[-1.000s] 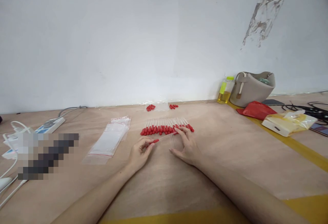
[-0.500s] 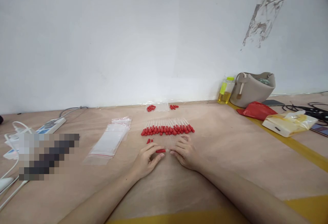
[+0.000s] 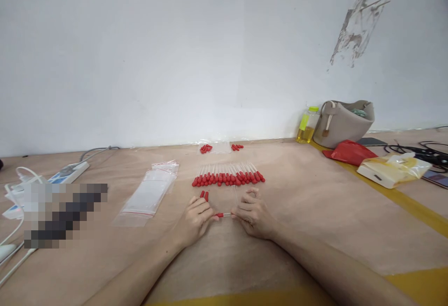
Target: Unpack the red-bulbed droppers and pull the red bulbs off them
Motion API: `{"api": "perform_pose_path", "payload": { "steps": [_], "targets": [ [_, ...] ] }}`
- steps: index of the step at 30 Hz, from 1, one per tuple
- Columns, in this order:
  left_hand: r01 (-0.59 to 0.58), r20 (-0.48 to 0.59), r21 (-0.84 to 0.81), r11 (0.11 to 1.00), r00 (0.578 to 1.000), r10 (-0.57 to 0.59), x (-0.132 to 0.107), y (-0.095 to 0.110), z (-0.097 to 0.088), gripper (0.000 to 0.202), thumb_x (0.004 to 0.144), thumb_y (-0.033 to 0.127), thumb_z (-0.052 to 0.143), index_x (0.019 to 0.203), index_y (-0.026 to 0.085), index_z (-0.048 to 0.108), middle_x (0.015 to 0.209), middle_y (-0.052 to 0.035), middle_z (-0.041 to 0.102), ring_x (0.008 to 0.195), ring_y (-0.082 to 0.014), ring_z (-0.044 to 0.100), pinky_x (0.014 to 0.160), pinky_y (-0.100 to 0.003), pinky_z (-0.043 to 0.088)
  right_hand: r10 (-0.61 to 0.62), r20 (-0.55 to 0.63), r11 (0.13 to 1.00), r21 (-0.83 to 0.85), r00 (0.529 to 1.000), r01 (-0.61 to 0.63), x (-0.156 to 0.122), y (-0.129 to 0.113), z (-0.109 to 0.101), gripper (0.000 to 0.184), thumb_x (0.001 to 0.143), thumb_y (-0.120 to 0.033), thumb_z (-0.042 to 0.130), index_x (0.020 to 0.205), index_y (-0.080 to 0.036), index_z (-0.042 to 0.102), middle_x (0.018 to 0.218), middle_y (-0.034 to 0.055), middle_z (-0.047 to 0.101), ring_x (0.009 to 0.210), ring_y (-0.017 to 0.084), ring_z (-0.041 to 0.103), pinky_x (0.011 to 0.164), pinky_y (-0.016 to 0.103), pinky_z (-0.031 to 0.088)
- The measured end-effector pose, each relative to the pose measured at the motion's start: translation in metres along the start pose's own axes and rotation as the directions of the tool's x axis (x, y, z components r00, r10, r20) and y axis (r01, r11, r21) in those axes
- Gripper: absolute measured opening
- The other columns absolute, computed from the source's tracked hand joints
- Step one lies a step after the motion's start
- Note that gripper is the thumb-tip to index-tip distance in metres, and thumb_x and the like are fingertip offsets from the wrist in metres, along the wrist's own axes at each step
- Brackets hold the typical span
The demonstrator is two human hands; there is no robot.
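Observation:
My left hand [image 3: 195, 220] and my right hand [image 3: 252, 213] meet over the brown table and pinch one dropper [image 3: 224, 215] between them. The left fingers hold its red bulb end and the right fingers hold its clear tube end. Just beyond the hands lies a row of several droppers with red bulbs [image 3: 228, 176]. Two loose red bulbs [image 3: 204, 195] lie beside my left hand. A clear tube [image 3: 234, 195] lies near my right hand.
Clear zip bags [image 3: 150, 193] lie to the left. More red bulbs [image 3: 221, 147] sit on plastic by the wall. A power strip with cables [image 3: 66, 171] is far left. A yellow bottle [image 3: 306, 124], grey bag [image 3: 345, 121], red pouch [image 3: 346, 150] and wrapped packet [image 3: 392, 168] stand at the right.
Both hands drew back from the dropper row toward me and came together. The dropper is held at both ends, closer to me than before. Two loose red bulbs now lie uncovered on the table.

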State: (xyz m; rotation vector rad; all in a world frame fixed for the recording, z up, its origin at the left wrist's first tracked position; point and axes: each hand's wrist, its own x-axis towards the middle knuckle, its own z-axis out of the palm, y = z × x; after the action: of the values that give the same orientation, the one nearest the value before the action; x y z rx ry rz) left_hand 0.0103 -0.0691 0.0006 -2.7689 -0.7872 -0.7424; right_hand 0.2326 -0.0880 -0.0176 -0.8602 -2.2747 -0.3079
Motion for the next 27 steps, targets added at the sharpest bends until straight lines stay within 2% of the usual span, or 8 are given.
{"api": "perform_pose_path", "payload": {
  "steps": [5,8,9,11,14,19,24,27],
  "targets": [
    [-0.020,0.027,0.008,1.000,0.999,0.020,-0.003,-0.006,0.002,0.022,0.087,0.025,0.043,0.083,0.021,0.063,0.066,-0.0020,0.060,0.070,-0.0153,0.050,0.067,-0.030,0.032,-0.057,0.014,0.998,-0.037,0.998,0.058,-0.003,0.003,-0.002,0.024,0.087,-0.022,0.040,0.074,-0.022,0.060,0.059,-0.0019,0.057,0.067,0.013,0.044,0.086,0.036,0.025],
    [0.113,-0.081,-0.093,0.989,0.989,-0.121,-0.012,-0.024,-0.007,0.024,0.086,0.025,0.041,0.077,0.021,0.063,0.070,-0.0026,0.062,0.072,-0.0154,0.053,0.069,-0.030,0.036,-0.010,-0.014,1.000,-0.023,1.000,0.010,-0.007,0.014,-0.008,0.026,0.086,-0.020,0.039,0.073,-0.022,0.060,0.059,-0.0014,0.057,0.066,0.013,0.045,0.084,0.035,0.026],
    [0.205,-0.149,-0.144,0.968,0.963,-0.226,-0.015,-0.031,-0.011,0.024,0.086,0.026,0.041,0.076,0.020,0.063,0.072,-0.0030,0.063,0.073,-0.0154,0.054,0.069,-0.029,0.037,0.059,-0.045,0.998,-0.016,0.997,-0.060,-0.007,0.018,-0.011,0.026,0.086,-0.020,0.039,0.072,-0.021,0.061,0.059,-0.0011,0.057,0.065,0.013,0.045,0.083,0.035,0.027],
    [0.428,-0.264,-0.253,0.867,0.832,-0.488,-0.018,-0.045,-0.018,0.022,0.084,0.031,0.044,0.079,0.019,0.063,0.076,-0.0032,0.063,0.069,-0.0148,0.055,0.063,-0.026,0.040,0.249,-0.114,0.968,0.006,0.962,-0.250,-0.006,0.025,-0.013,0.027,0.087,-0.023,0.039,0.072,-0.021,0.062,0.058,-0.0004,0.058,0.064,0.013,0.046,0.079,0.034,0.028],
    [0.565,-0.222,-0.344,0.750,0.727,-0.650,-0.016,-0.054,-0.019,0.025,0.082,0.036,0.046,0.087,0.019,0.064,0.084,-0.0037,0.064,0.070,-0.0150,0.056,0.059,-0.025,0.043,0.366,-0.120,0.931,0.064,0.923,-0.360,-0.001,0.027,-0.010,0.023,0.087,-0.027,0.042,0.080,-0.022,0.063,0.066,0.0007,0.062,0.065,0.014,0.049,0.074,0.031,0.029],
    [0.616,-0.141,-0.300,0.728,0.727,-0.672,-0.017,-0.057,-0.002,0.029,0.081,0.032,0.042,0.098,0.019,0.063,0.095,-0.0049,0.063,0.077,-0.0167,0.059,0.065,-0.028,0.047,0.429,-0.115,0.903,0.044,0.896,-0.427,-0.002,0.026,-0.002,0.017,0.082,-0.020,0.042,0.089,-0.019,0.057,0.067,0.0005,0.061,0.065,0.013,0.053,0.073,0.028,0.030],
    [0.690,-0.060,-0.302,0.658,0.676,-0.735,-0.024,-0.061,0.007,0.033,0.080,0.038,0.044,0.102,0.017,0.057,0.076,-0.0029,0.064,0.061,-0.0150,0.058,0.055,-0.026,0.046,0.394,-0.114,0.917,-0.020,0.912,-0.399,-0.008,0.031,-0.005,0.013,0.078,-0.017,0.042,0.073,-0.019,0.054,0.066,0.0003,0.060,0.063,0.013,0.053,0.073,0.028,0.029],
    [0.691,-0.040,-0.294,0.661,0.682,-0.731,-0.021,-0.056,0.007,0.033,0.079,0.041,0.047,0.098,0.016,0.056,0.069,-0.0015,0.062,0.059,-0.0149,0.058,0.053,-0.025,0.045,0.378,-0.103,0.922,-0.042,0.920,-0.384,-0.008,0.030,-0.004,0.016,0.079,-0.015,0.041,0.073,-0.019,0.056,0.063,0.0006,0.058,0.063,0.013,0.051,0.073,0.029,0.029]
  ]
}}
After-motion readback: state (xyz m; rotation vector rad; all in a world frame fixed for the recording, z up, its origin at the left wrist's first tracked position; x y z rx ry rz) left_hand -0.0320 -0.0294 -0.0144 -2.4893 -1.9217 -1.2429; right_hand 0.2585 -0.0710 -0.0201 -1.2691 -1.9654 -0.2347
